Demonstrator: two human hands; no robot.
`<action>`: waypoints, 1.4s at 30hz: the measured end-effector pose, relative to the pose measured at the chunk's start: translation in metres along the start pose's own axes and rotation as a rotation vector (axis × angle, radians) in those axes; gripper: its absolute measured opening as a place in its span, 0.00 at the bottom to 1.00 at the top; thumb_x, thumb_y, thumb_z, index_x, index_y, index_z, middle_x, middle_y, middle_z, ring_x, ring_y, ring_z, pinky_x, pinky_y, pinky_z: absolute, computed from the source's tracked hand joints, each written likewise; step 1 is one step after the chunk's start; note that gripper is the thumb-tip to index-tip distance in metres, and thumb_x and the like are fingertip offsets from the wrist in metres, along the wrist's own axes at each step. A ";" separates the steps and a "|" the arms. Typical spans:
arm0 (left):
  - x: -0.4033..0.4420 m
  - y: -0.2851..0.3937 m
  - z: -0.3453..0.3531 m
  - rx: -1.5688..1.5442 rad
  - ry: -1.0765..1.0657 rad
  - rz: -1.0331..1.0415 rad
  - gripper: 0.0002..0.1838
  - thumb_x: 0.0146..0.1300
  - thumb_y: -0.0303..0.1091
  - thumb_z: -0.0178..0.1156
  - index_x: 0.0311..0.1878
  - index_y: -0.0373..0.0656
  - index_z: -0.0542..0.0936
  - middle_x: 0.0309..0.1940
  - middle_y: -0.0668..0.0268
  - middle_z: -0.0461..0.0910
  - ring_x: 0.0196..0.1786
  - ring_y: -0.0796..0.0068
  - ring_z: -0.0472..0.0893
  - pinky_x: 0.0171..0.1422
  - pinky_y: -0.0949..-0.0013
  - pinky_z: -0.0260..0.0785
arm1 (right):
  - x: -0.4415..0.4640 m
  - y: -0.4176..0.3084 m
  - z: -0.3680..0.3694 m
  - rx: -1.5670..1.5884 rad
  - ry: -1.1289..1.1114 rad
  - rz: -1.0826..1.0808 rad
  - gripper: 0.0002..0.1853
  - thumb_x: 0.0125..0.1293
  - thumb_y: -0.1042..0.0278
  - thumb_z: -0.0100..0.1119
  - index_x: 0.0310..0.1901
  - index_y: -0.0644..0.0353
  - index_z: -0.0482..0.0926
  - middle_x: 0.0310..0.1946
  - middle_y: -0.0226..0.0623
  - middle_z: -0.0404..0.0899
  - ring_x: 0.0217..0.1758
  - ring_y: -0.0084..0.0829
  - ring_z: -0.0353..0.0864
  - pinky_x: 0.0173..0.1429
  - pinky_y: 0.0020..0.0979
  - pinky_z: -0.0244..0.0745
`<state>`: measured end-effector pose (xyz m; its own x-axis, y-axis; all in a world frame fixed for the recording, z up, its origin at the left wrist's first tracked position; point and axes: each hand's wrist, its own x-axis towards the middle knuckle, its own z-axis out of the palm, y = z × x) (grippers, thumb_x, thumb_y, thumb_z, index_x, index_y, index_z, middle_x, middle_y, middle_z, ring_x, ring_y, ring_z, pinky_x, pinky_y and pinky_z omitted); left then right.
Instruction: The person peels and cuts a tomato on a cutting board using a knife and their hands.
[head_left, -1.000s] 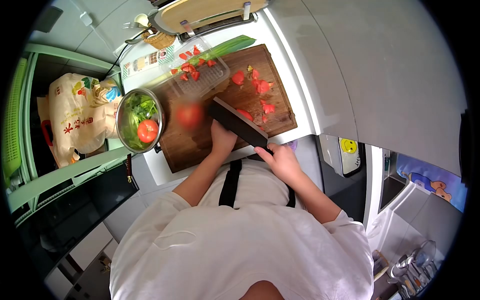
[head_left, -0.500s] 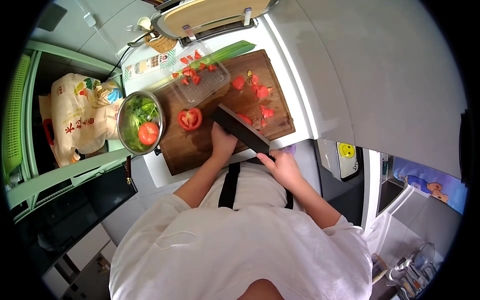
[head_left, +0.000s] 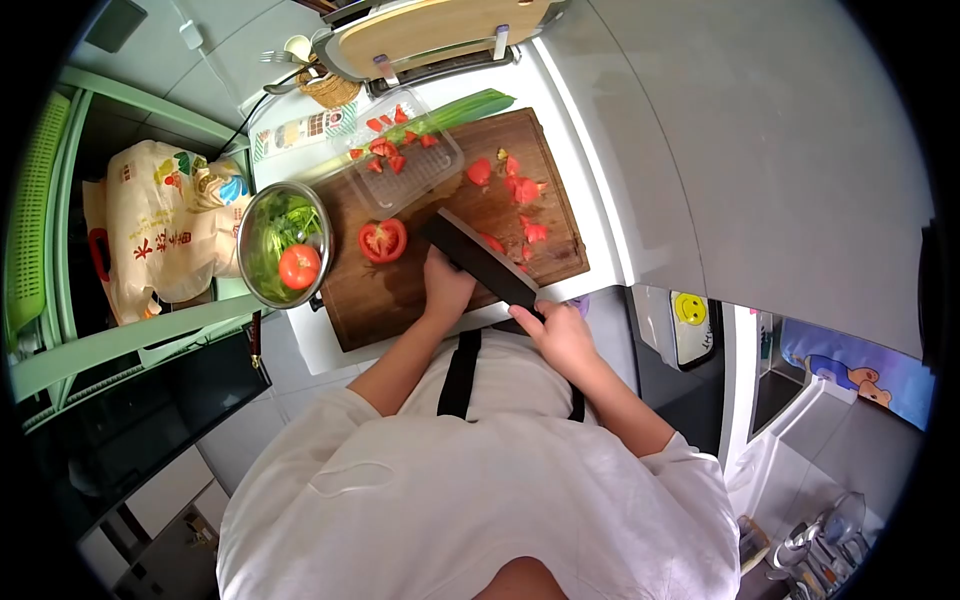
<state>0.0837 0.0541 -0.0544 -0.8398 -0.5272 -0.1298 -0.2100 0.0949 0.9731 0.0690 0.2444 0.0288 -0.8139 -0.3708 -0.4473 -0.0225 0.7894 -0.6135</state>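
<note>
My right hand (head_left: 562, 332) is wrapped round the handle of a dark-bladed cleaver (head_left: 482, 262), held slantwise over the wooden cutting board (head_left: 350, 310). My left hand (head_left: 448, 284) is at the board's near side by the blade, which hides its fingers. A red tomato piece (head_left: 491, 242) peeks out beyond the blade's far edge. Half a tomato (head_left: 382, 241) lies cut face up to the left. Several tomato chunks (head_left: 524, 189) are scattered on the right of the board. A clear plastic tray (head_left: 400, 195) with more tomato pieces overlaps the board's far left part.
A metal bowl (head_left: 247, 225) with greens and a whole tomato (head_left: 299, 267) stands left of the board. A long green leek (head_left: 470, 108) lies behind. Farther back are a wicker basket (head_left: 330, 92) of utensils and a packet (head_left: 305, 132). Left, a bag (head_left: 150, 220) sits on a green shelf.
Both hands and the cleaver stay in nearly the same place. The whole view has shifted very slightly; no piece has visibly moved on the board.
</note>
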 end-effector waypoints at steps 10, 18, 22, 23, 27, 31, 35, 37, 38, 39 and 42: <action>0.003 -0.001 0.001 0.065 -0.005 0.005 0.20 0.53 0.28 0.69 0.48 0.34 0.77 0.41 0.58 0.85 0.45 0.69 0.83 0.52 0.65 0.74 | 0.003 0.002 -0.001 0.030 -0.007 -0.012 0.31 0.68 0.41 0.58 0.30 0.71 0.81 0.21 0.58 0.77 0.29 0.57 0.78 0.37 0.45 0.73; 0.009 -0.030 -0.001 0.167 -0.007 0.135 0.18 0.52 0.27 0.70 0.46 0.35 0.79 0.41 0.60 0.84 0.43 0.72 0.83 0.49 0.68 0.74 | 0.002 -0.002 -0.006 0.103 -0.041 0.029 0.36 0.67 0.34 0.55 0.30 0.71 0.83 0.24 0.60 0.80 0.34 0.58 0.82 0.40 0.48 0.76; 0.006 -0.011 0.003 0.067 0.012 0.082 0.13 0.47 0.28 0.69 0.37 0.34 0.82 0.39 0.55 0.79 0.44 0.52 0.80 0.49 0.60 0.73 | 0.003 -0.006 -0.009 0.072 -0.065 0.072 0.36 0.67 0.34 0.55 0.30 0.71 0.83 0.24 0.60 0.79 0.33 0.59 0.82 0.40 0.48 0.76; 0.005 -0.014 0.003 0.079 0.007 0.071 0.13 0.47 0.28 0.69 0.37 0.34 0.82 0.38 0.55 0.78 0.43 0.52 0.80 0.48 0.60 0.73 | 0.005 -0.010 -0.009 0.062 -0.064 0.077 0.36 0.67 0.35 0.55 0.30 0.71 0.83 0.24 0.60 0.79 0.33 0.58 0.82 0.40 0.48 0.76; 0.008 -0.016 0.000 0.136 0.014 0.126 0.13 0.47 0.28 0.70 0.35 0.33 0.80 0.36 0.55 0.77 0.41 0.54 0.79 0.46 0.61 0.72 | 0.003 -0.005 -0.008 0.063 -0.033 0.077 0.36 0.67 0.35 0.56 0.28 0.72 0.82 0.23 0.60 0.79 0.32 0.58 0.82 0.40 0.48 0.76; 0.008 -0.006 -0.004 0.270 -0.025 0.029 0.13 0.47 0.28 0.70 0.34 0.33 0.80 0.36 0.56 0.77 0.41 0.56 0.79 0.46 0.63 0.72 | 0.009 -0.005 -0.012 0.103 -0.063 0.097 0.36 0.67 0.37 0.57 0.26 0.72 0.80 0.21 0.58 0.78 0.29 0.57 0.80 0.38 0.46 0.75; 0.007 -0.004 -0.002 0.220 0.038 0.137 0.12 0.49 0.28 0.71 0.35 0.34 0.81 0.36 0.58 0.78 0.42 0.59 0.80 0.47 0.65 0.72 | 0.013 0.004 -0.007 0.167 -0.071 0.086 0.36 0.68 0.37 0.57 0.24 0.72 0.80 0.18 0.53 0.76 0.23 0.49 0.77 0.35 0.42 0.74; 0.007 -0.005 -0.001 0.195 0.034 0.165 0.12 0.51 0.29 0.71 0.37 0.35 0.81 0.37 0.59 0.79 0.42 0.62 0.80 0.48 0.66 0.72 | 0.014 0.017 -0.005 0.227 -0.068 0.104 0.36 0.69 0.37 0.56 0.23 0.70 0.79 0.16 0.48 0.75 0.21 0.42 0.76 0.33 0.39 0.73; 0.006 -0.005 -0.001 0.179 0.026 0.148 0.12 0.52 0.29 0.71 0.38 0.35 0.81 0.37 0.59 0.79 0.42 0.62 0.80 0.48 0.66 0.72 | 0.015 0.022 -0.003 0.280 -0.068 0.130 0.35 0.69 0.37 0.56 0.23 0.69 0.79 0.15 0.45 0.75 0.20 0.38 0.74 0.32 0.37 0.72; 0.006 -0.002 -0.001 0.164 0.019 0.130 0.12 0.52 0.29 0.71 0.39 0.36 0.82 0.37 0.59 0.79 0.43 0.63 0.80 0.49 0.66 0.72 | 0.016 0.025 -0.002 0.335 -0.070 0.156 0.35 0.69 0.37 0.56 0.22 0.68 0.78 0.14 0.41 0.74 0.19 0.34 0.73 0.30 0.35 0.71; 0.009 -0.008 -0.001 0.139 0.023 0.159 0.15 0.53 0.29 0.72 0.42 0.36 0.82 0.38 0.60 0.79 0.43 0.65 0.80 0.50 0.66 0.72 | 0.020 0.030 -0.010 0.636 -0.175 0.347 0.34 0.70 0.38 0.55 0.21 0.65 0.77 0.13 0.33 0.71 0.18 0.26 0.71 0.28 0.30 0.67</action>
<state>0.0787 0.0481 -0.0630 -0.8564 -0.5154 0.0293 -0.1439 0.2929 0.9453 0.0463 0.2652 0.0082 -0.6072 -0.2663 -0.7486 0.6029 0.4593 -0.6523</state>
